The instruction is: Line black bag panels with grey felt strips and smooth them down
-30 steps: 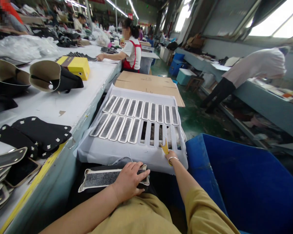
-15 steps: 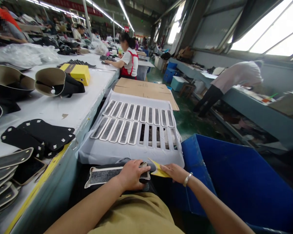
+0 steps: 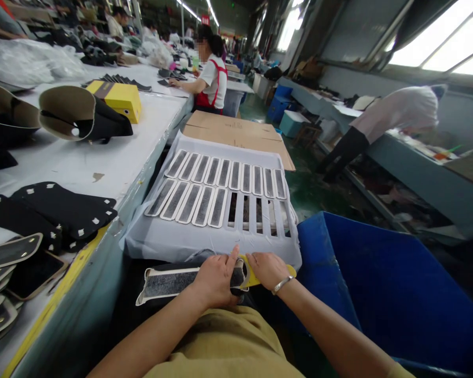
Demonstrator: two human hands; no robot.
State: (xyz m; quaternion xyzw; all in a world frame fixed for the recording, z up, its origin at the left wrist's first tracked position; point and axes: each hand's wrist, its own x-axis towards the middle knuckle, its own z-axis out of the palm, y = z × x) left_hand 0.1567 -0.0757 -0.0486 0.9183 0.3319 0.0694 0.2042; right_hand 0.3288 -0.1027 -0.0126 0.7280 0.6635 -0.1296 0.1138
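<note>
Here, the person's left hand [image 3: 217, 279] is lying over the right end of a pale-rimmed dark grey panel [image 3: 169, 283], its hold underneath hidden, while the right hand [image 3: 268, 269] is gripping a yellow tool [image 3: 251, 275] at that end. The panel is resting before the person's body, near a slotted cloth [image 3: 161, 242] bearing similar panels [image 3: 217, 207] in rows.
</note>
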